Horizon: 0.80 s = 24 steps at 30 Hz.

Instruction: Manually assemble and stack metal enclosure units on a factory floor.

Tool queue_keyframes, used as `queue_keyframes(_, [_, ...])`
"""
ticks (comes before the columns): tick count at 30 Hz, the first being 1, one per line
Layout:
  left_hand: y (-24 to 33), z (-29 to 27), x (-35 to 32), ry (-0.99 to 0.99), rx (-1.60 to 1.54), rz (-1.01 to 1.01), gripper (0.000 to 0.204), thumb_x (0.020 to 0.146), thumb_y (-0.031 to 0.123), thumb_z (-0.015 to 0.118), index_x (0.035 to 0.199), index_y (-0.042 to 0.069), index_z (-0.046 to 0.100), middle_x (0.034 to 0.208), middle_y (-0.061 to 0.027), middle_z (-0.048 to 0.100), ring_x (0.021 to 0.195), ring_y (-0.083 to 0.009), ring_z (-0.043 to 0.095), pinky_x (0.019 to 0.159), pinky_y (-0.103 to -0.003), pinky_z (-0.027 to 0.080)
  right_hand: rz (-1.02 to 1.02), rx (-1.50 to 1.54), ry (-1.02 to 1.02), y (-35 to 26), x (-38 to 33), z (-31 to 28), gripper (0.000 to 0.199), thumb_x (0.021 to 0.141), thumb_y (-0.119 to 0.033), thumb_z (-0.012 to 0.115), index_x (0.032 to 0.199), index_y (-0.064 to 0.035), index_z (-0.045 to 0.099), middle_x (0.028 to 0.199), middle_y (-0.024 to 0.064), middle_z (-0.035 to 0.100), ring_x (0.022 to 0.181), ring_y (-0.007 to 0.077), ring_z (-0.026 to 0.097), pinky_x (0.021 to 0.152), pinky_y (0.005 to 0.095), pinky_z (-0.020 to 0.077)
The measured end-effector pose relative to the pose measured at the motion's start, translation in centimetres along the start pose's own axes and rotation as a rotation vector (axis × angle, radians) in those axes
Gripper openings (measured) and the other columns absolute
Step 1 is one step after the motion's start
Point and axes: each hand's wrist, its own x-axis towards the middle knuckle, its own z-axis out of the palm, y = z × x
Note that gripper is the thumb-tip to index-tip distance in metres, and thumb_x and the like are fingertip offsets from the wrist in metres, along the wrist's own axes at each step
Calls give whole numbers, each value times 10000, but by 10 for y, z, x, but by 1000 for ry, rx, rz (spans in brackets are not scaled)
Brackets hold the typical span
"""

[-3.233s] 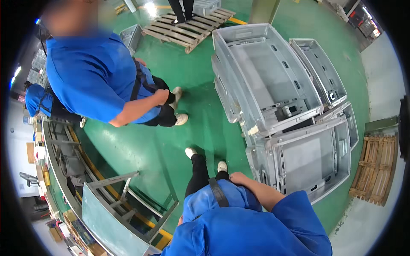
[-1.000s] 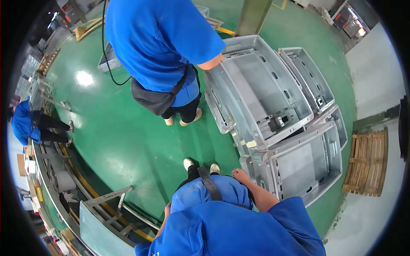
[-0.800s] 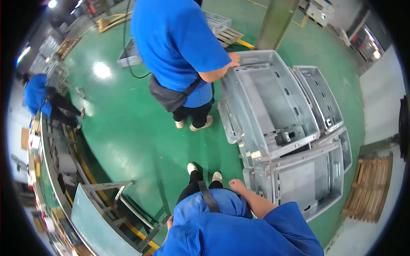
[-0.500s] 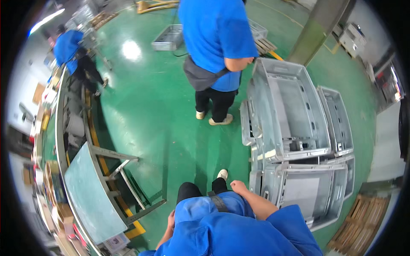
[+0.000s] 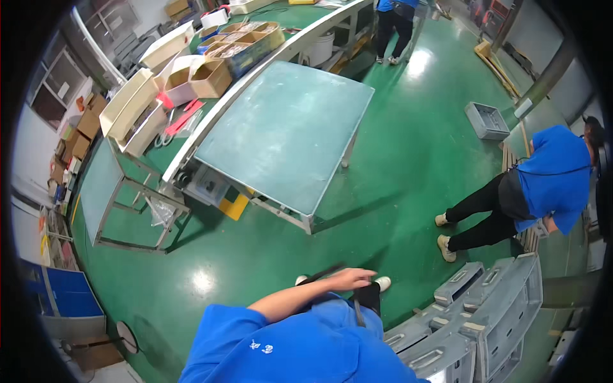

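My left hand [image 5: 353,279] reaches across in front of my waist, pointing right. Its fingers look loosely stretched, and nothing shows in them. A dark strap [image 5: 324,273] runs close behind that wrist. My right hand is out of sight. Down at the right, beside my body, stand stacked grey plastic crates [image 5: 501,319], apart from my left hand. Ahead of me is a table with a worn blue-green top [image 5: 287,137].
A co-worker in blue [image 5: 552,179] stands at the right; another person [image 5: 394,29] is at the far end. A long workbench [image 5: 268,41] carries boxes and trays. A metal-framed stand [image 5: 137,204] is at left. One grey crate [image 5: 488,121] lies on the green floor [image 5: 408,185].
My view has turned left, so the table now sits in the middle and the crates at the lower right. My left hand has risen across my waist; my right hand has left the view.
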Motion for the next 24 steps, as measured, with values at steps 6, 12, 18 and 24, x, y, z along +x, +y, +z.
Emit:
queue_keyframes(6, [-169, -60, -259, 280, 238, -880, 575, 759, 398, 572, 1216, 68, 463, 1157, -181, 523, 1073, -326, 496, 908, -388, 399, -395, 88, 223, -148, 58, -33, 289, 756, -236, 501, 790, 12, 646, 735, 153, 632, 649, 220, 582, 597, 371, 439])
queue_keyframes(12, [-191, -87, -320, 743, 122, -774, 477, 758, 273, 593, 1171, 53, 503, 1073, -180, 572, 913, -294, 591, 785, -356, 472, -147, 997, -40, -381, 108, -78, 148, 802, -140, 559, 892, -23, 550, 671, 22, 529, 545, 115, 519, 456, 222, 421])
queue_keyframes(18, [-181, -163, -278, 998, -115, -649, 427, 775, 73, 590, 1187, 31, 483, 1052, -124, 540, 707, -155, 565, 584, -247, 486, -34, 801, 683, -574, 147, -72, 324, 828, -256, 394, 823, 7, 583, 758, 174, 595, 711, 309, 581, 628, 399, 440])
queue_keyframes(24, [-183, -309, -254, 1227, 368, -291, 453, 799, 55, 568, 1229, 25, 428, 1108, -119, 480, 803, -168, 516, 646, -258, 457, 244, 1074, 476, -616, 125, -85, 435, 844, -332, 332, 944, 37, 539, 948, 253, 571, 884, 402, 546, 763, 448, 428])
